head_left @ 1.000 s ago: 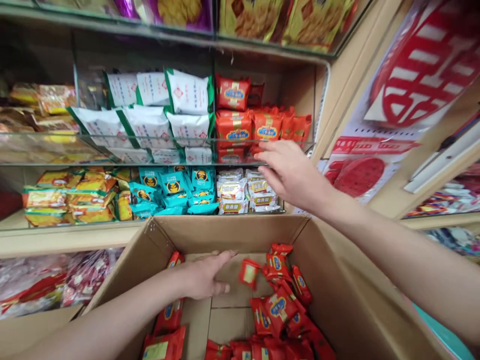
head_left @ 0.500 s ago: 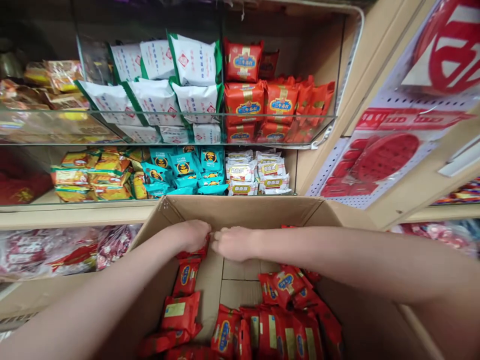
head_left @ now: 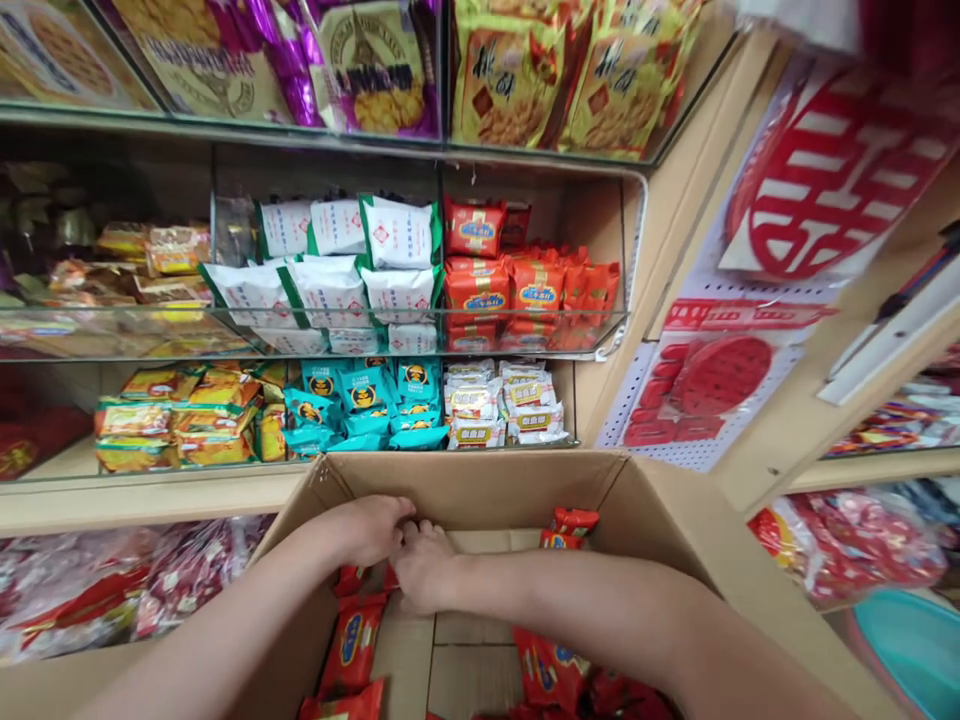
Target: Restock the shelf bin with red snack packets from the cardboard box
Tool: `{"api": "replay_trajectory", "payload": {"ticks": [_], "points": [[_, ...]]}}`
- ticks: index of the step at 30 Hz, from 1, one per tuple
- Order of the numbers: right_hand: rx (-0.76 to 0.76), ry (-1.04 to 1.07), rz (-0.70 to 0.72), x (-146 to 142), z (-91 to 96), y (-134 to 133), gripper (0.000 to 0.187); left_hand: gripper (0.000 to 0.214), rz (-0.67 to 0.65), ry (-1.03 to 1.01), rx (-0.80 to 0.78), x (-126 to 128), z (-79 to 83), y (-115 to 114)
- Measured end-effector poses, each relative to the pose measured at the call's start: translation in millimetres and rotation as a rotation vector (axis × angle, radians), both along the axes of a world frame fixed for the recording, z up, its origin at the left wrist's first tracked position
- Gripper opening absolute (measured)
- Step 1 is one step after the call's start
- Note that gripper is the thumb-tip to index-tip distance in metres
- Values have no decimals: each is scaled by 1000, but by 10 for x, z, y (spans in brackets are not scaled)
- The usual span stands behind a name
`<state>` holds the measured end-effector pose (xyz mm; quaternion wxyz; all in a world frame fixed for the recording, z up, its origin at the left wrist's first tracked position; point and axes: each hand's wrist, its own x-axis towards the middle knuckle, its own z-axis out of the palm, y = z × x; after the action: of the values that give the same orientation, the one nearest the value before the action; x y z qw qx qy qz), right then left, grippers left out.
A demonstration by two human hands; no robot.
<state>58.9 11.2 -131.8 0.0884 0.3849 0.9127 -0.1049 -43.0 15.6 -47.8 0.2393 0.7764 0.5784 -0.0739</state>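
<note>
- Left hand (head_left: pixel 371 525) and right hand (head_left: pixel 424 570) touch inside the brown cardboard box (head_left: pixel 480 488), fingers curled; whether they grip anything, I cannot tell.
- Red foil snack packets (head_left: pixel 352 635) lie just below.

**Site:** I log this as a small retail snack shop.

1. Glass shelves (head_left: pixel 300 347) in a pale wood frame, set tier above tier.
2. Goods faced in blocks by kind, many copies of each:
   - white-and-green packets (head_left: pixel 330 285)
   - red shelf packets (head_left: pixel 529 285)
   - teal packets (head_left: pixel 360 395)
   - yellow-orange packets (head_left: pixel 180 415)
   - pale wrapped packs (head_left: pixel 499 400)
3. Top tier: large biscuit bags (head_left: pixel 525 80) beside purple bags (head_left: pixel 360 60).
4. An open cardboard carton (head_left: pixel 480 485) just below the shelves. It holds loose red packets (head_left: pixel 352 640) that look the same as the red ones shelved above.
5. Red paper-cut decorations (head_left: pixel 832 170) in clear sleeves, hung on the side panel.
</note>
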Motion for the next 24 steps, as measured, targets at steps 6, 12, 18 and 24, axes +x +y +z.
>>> {"api": "replay_trajectory", "payload": {"ticks": [6,12,18,24], "points": [[-138,-18,14,363,707,-10,58,45,1,-16,-132,26,183,-87],[178,352,16,770,1005,-154,36,54,181,-630,-447,164,216,-236],[-5,535,-14,909,1083,-121,48,38,243,-881,-178,277,63,-261],[0,388,53,1023,1286,-17,15,58,40,-923,8,307,47,-274]]}}
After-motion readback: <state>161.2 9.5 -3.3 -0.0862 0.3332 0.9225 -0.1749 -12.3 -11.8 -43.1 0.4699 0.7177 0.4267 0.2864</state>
